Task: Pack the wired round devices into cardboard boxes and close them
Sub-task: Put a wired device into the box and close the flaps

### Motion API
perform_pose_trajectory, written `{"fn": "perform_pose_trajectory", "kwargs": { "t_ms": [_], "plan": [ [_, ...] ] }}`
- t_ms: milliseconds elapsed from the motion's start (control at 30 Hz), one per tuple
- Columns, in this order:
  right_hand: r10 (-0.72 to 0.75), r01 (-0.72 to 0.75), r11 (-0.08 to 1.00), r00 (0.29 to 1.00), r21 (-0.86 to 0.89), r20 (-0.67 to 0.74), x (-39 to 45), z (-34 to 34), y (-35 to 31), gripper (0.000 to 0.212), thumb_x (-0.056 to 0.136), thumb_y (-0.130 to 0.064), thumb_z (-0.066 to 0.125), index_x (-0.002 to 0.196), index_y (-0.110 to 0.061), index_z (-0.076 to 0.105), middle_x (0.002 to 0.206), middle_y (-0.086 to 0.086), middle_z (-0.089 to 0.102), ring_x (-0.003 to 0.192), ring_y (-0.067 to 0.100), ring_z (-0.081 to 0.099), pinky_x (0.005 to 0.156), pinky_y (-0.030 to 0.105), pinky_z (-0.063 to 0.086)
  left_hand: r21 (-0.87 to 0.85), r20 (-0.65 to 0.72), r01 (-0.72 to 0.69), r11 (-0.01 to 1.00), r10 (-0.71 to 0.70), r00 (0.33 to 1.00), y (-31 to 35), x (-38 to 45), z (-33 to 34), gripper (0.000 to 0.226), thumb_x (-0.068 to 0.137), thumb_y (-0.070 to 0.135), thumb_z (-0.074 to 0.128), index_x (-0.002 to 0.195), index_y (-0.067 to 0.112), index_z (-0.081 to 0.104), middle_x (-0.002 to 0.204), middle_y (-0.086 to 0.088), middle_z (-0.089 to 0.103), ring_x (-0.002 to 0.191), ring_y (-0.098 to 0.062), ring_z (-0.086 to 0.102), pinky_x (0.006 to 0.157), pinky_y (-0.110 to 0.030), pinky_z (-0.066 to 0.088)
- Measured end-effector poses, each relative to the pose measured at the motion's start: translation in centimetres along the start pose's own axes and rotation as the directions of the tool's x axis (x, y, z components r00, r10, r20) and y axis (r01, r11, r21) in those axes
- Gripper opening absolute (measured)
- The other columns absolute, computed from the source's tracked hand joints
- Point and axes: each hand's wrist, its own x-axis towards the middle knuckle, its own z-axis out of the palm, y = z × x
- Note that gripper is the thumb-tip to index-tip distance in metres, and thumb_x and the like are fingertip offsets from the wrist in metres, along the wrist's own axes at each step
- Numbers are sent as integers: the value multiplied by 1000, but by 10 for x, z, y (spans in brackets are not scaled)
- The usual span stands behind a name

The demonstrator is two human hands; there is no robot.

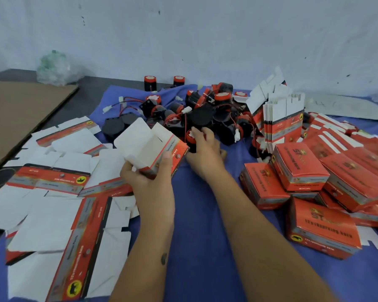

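My left hand (150, 179) grips an erected red and white cardboard box (153, 144) whose top flaps stand open, tilted toward the pile. Just right of the box, my right hand (205, 151) curls round a black round device with a red ring and a white plug (191, 138) at the near edge of the pile. Behind it lies a heap of the same black and red wired devices (205, 110) on the blue cloth.
Flat unfolded box blanks (59, 192) cover the left side. Closed red boxes (299, 168) are stacked on the right, with a standing bundle of flat blanks (282, 118) behind them. A brown cardboard sheet (20, 110) and a plastic bag (55, 68) lie far left by the wall.
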Motion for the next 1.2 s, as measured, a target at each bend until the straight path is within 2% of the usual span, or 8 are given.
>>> {"fn": "perform_pose_trajectory", "kwargs": {
  "t_ms": [133,300,567,733,833,1033,1133,1200],
  "plan": [
    [-44,54,996,990,74,-136,-9,5,2,55,82,-33,63,135,-32,47,131,-3,39,124,24,35,97,40,27,-13,3,5,1000,-5,1000,-2,1,1,58,88,28,72,129,28,32,126,9,56,108,7,58,77,-7,49],
    [-164,175,976,983,129,-86,-41,-2,3,44,79,-31,67,119,-28,51,113,-4,63,111,24,51,91,42,41,5,25,7,1000,-7,1000,3,-3,1,54,88,26,73,126,26,34,124,7,56,109,2,58,86,-18,49],
    [-116,127,909,992,396,-53,-100,-24,16,43,72,-24,78,108,-29,56,114,-5,58,113,15,53,92,41,50,-175,1,177,969,-180,984,16,-8,-14,37,86,38,69,111,31,42,120,1,60,112,-18,63,99,-44,52],
    [-240,283,912,956,299,-170,-135,-28,9,42,70,-30,77,104,-30,52,101,-25,42,107,7,35,95,33,35,-304,67,237,923,-227,972,22,-7,-19,48,99,48,47,134,16,50,112,-9,67,78,-19,71,63,-29,58],
    [-250,383,848,899,366,-360,-146,-31,2,41,73,-25,72,106,-24,49,103,-13,48,101,12,45,89,32,41,-198,104,227,953,-210,972,21,-9,-20,60,100,56,35,133,11,57,95,-9,68,67,-14,67,54,-23,51],
    [-279,557,809,647,189,-710,-146,-34,-6,59,78,-29,66,130,-15,42,123,-2,46,113,14,45,100,15,33,-37,131,163,986,-157,979,22,-15,-21,44,93,50,59,123,19,53,113,-9,65,81,-13,64,70,-29,52],
    [-278,502,856,645,121,-711,-141,-33,-5,61,80,-26,67,135,-7,47,126,12,50,117,23,44,102,21,34,165,243,28,986,-68,968,18,-22,-19,43,75,53,75,103,32,51,107,8,65,97,-9,65,85,-34,55],
    [-252,464,875,682,140,-686,-138,-33,-2,59,79,-23,70,132,-6,50,126,13,49,117,23,43,101,20,34,261,343,-59,963,-36,939,16,-27,-18,48,65,55,79,102,39,53,102,19,68,96,0,66,80,-26,54]
  ]
}}
